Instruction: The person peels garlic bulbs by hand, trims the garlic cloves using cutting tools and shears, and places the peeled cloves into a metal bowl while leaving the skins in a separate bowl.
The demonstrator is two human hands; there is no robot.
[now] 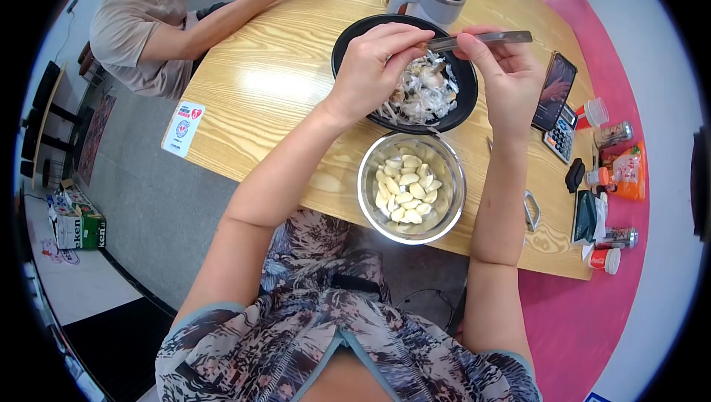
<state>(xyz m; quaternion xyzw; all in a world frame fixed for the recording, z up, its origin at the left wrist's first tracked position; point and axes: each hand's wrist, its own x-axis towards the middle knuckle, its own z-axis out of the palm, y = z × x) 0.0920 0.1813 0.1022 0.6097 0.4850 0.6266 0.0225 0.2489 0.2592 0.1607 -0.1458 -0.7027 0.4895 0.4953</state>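
My left hand pinches a small brownish piece, seemingly a garlic clove, mostly hidden by the fingertips. My right hand grips a small metal knife, its tip end against the clove. Both hands are above a black bowl that holds garlic skins and what looks like unpeeled garlic. Nearer my body, a shiny steel bowl contains many peeled garlic cloves at the table's edge.
A grey mug and a glass cup stand behind the black bowl. To the right are a phone, a calculator, jars and a tissue pack. Another person sits at the left of the wooden table.
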